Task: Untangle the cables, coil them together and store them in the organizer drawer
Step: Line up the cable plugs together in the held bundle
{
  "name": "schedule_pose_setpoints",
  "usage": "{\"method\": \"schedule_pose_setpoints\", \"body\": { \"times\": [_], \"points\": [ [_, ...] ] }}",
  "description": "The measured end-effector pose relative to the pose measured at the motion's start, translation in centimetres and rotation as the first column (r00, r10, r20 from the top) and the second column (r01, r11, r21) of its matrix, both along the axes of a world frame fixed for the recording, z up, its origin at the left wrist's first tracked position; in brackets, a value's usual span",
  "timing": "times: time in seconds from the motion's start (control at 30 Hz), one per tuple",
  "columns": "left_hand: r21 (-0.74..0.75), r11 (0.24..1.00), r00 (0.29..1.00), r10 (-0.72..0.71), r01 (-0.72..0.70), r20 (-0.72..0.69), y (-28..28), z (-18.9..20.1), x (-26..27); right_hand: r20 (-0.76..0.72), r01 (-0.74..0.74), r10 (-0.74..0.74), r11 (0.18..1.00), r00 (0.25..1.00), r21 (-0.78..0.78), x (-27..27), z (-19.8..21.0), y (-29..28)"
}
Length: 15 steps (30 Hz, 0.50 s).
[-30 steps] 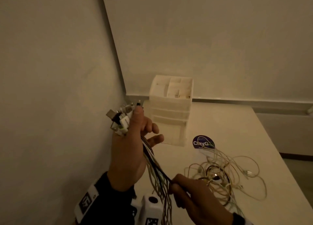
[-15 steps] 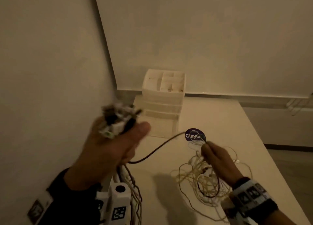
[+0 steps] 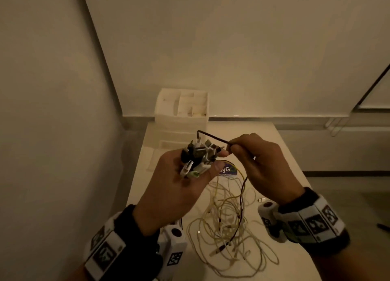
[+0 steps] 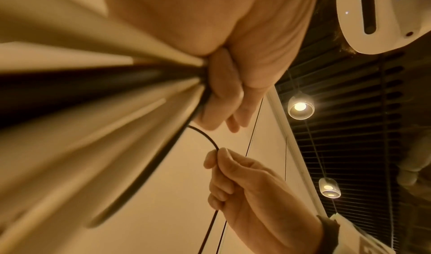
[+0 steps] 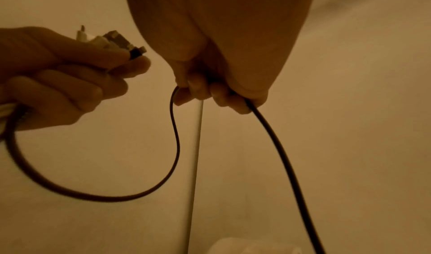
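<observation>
Your left hand (image 3: 179, 187) is clenched around a bunch of cable plugs (image 3: 198, 156), raised above the table (image 3: 285, 166). Just to its right, your right hand (image 3: 263, 162) pinches the dark cable (image 3: 213, 136). The loose cables (image 3: 228, 223) lie below both hands; the organizer (image 3: 181, 113) stands beyond them.

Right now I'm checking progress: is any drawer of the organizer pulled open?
No, in the head view the organizer stands at the back of the table with its drawers pushed in.
</observation>
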<state>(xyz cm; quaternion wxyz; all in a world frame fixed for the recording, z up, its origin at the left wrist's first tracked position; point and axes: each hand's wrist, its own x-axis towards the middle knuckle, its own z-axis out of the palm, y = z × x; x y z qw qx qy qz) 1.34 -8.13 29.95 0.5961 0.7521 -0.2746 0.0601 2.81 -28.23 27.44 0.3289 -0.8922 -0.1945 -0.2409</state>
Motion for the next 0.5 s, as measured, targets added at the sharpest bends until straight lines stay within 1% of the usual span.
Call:
{"method": "schedule_pose_setpoints", "body": {
  "times": [0.07, 0.13, 0.2, 0.27, 0.33, 0.37, 0.43, 0.5],
  "points": [
    [0.043, 0.999, 0.999, 0.026, -0.028, 0.044, -0.7, -0.4, 0.5, -0.050, -0.104, 0.103, 0.994, 0.993, -0.018, -0.5, -0.1, 0.3],
    [0.122, 0.990, 0.994, 0.063, -0.073, 0.085, -1.2, -0.9, 0.8, -0.103, -0.197, 0.197, 0.980, 0.975, 0.009, -1.4, -0.3, 0.8],
    [0.193, 0.973, 0.988, 0.111, -0.131, 0.109, -1.6, -1.2, 1.1, -0.134, -0.211, 0.215, 0.977, 0.967, 0.043, -2.1, -0.7, 0.7],
    [0.247, 0.958, 0.984, 0.114, -0.146, 0.139, -1.8, -1.7, 1.3, -0.176, -0.217, 0.230, 0.972, 0.957, 0.091, -2.5, -1.4, 0.5],
    [0.259, 0.948, 0.979, 0.151, -0.183, 0.139, -2.2, -1.9, 1.3, -0.237, -0.226, 0.277, 0.949, 0.931, 0.220, -2.7, -2.4, 0.4],
    [0.232, 0.948, 0.974, 0.196, -0.218, 0.113, -2.4, -1.8, 1.2, -0.259, -0.217, 0.294, 0.932, 0.920, 0.290, -2.7, -3.2, 0.3],
    [0.094, 0.951, 0.955, 0.298, -0.296, -0.004, -2.5, -1.5, 1.3, -0.303, -0.185, 0.322, 0.895, 0.897, 0.405, -2.7, -5.3, 0.1],
    [-0.063, 0.942, 0.941, 0.322, -0.330, -0.107, -2.0, -1.4, 1.7, -0.364, -0.154, 0.338, 0.880, 0.868, 0.450, -2.8, -8.1, -0.2]
  ]
}}
